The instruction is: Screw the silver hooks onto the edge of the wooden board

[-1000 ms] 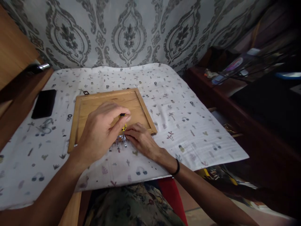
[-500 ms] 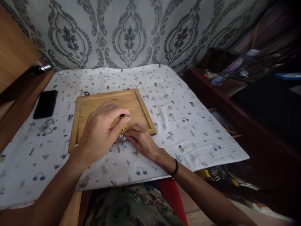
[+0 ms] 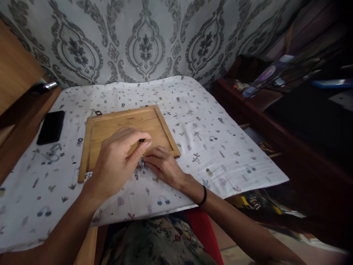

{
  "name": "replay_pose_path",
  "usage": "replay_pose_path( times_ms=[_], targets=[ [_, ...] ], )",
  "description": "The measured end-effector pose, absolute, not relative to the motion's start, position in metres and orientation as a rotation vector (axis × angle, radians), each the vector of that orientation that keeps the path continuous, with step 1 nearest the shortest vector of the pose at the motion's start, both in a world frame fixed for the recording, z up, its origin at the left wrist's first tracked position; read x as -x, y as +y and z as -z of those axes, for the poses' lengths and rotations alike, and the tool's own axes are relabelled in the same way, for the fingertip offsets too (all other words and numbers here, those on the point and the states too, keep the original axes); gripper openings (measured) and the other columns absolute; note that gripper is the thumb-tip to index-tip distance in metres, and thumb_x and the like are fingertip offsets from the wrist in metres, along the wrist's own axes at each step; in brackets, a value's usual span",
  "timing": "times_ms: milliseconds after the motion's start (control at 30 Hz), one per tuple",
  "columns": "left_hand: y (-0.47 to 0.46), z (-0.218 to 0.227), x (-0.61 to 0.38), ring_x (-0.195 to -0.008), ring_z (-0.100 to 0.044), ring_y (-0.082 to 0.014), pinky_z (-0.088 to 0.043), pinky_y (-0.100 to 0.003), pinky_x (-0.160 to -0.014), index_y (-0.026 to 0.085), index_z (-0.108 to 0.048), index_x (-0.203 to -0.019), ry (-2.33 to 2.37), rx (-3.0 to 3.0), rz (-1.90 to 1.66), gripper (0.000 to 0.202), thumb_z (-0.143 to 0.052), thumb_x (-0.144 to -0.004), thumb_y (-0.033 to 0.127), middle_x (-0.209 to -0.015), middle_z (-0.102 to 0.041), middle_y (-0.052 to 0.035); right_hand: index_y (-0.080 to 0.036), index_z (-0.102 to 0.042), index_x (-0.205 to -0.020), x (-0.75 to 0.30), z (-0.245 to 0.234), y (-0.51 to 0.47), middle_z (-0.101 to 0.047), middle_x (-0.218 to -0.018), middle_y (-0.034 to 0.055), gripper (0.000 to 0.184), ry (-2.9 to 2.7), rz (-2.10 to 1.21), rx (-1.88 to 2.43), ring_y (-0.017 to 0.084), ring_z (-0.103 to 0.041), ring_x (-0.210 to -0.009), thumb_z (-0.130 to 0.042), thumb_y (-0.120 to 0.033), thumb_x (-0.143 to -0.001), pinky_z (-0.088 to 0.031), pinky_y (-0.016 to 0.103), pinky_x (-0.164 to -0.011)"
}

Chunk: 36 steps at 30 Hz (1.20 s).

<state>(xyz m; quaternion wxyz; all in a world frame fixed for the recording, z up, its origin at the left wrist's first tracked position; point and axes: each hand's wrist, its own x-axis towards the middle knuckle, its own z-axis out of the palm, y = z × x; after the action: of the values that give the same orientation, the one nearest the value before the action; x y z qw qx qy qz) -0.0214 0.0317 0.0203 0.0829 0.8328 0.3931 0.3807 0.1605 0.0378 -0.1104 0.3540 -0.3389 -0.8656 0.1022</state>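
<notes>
My left hand [image 3: 117, 158] is closed around a small yellow-and-black screwdriver [image 3: 142, 141], held upright between thumb and fingers over the near edge of a wooden frame [image 3: 168, 132]. Beside its lower end, my right hand [image 3: 165, 167] has its fingertips pinched at a shiny metal piece [image 3: 142, 165] with narrow prongs hanging off that edge. The screwdriver's tip is hidden by the fingers. At the frame's near left corner a bit of metal [image 3: 88, 175] shows past my left wrist. The frame lies flat, its recessed panel facing up.
A patterned white cloth [image 3: 220, 162] covers the table. A black phone [image 3: 51, 127] lies at the left, with a clear coiled item [image 3: 52, 152] near it. On the right, a dark cabinet [image 3: 275, 121] carries a bottle [image 3: 267, 75]. Patterned fabric hangs behind.
The whole view has shifted slightly. My left hand has turned a little at the screwdriver, and more of the metal at the frame's left corner shows. My right hand keeps its place.
</notes>
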Motion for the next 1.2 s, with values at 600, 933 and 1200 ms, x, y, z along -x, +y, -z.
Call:
replay_pose_path(
  times_ms=[600, 933, 1200],
  targets=[
    [0.025, 0.007, -0.014, -0.064, -0.049, -0.0146, -0.042, -0.027, -0.059, 0.022, -0.062, -0.089, 1.090, -1.531, -1.400, 0.015, -0.051, -0.100, 0.023, -0.067, -0.048, 0.0023, -0.017, -0.075, -0.102, -0.163, 0.105, 0.034, -0.073, -0.101, 0.0078, 0.015, -2.392, -0.065, 0.901, 0.024, -0.054, -0.098, -0.062, -0.025, -0.103, -0.041, 0.039, -0.083],
    [0.042, 0.004, -0.028, -0.040, -0.020, -0.0079, -0.022, -0.024, -0.041, 0.023, -0.055, -0.080, 0.895, -1.311, -1.401, 0.030, -0.068, -0.096, 0.045, -0.048, -0.028, 0.0105, -0.018, -0.074, -0.100, -0.165, 0.105, 0.036, -0.073, -0.101, 0.0071, 0.013, -2.421, -0.049, 0.917, 0.024, -0.052, -0.096, -0.064, -0.026, -0.103, -0.041, 0.038, -0.083],
    [0.067, -0.001, 0.009, -0.033, -0.007, -0.0037, -0.013, -0.020, -0.037, 0.023, -0.059, -0.085, 0.513, -1.272, -0.820, 0.030, -0.074, -0.091, 0.048, -0.043, -0.018, 0.0143, -0.018, -0.075, -0.102, -0.164, 0.108, 0.037, -0.073, -0.100, 0.0076, 0.015, -2.392, -0.065, 0.900, 0.024, -0.054, -0.099, -0.064, -0.027, -0.103, -0.042, 0.039, -0.084]
  ],
)
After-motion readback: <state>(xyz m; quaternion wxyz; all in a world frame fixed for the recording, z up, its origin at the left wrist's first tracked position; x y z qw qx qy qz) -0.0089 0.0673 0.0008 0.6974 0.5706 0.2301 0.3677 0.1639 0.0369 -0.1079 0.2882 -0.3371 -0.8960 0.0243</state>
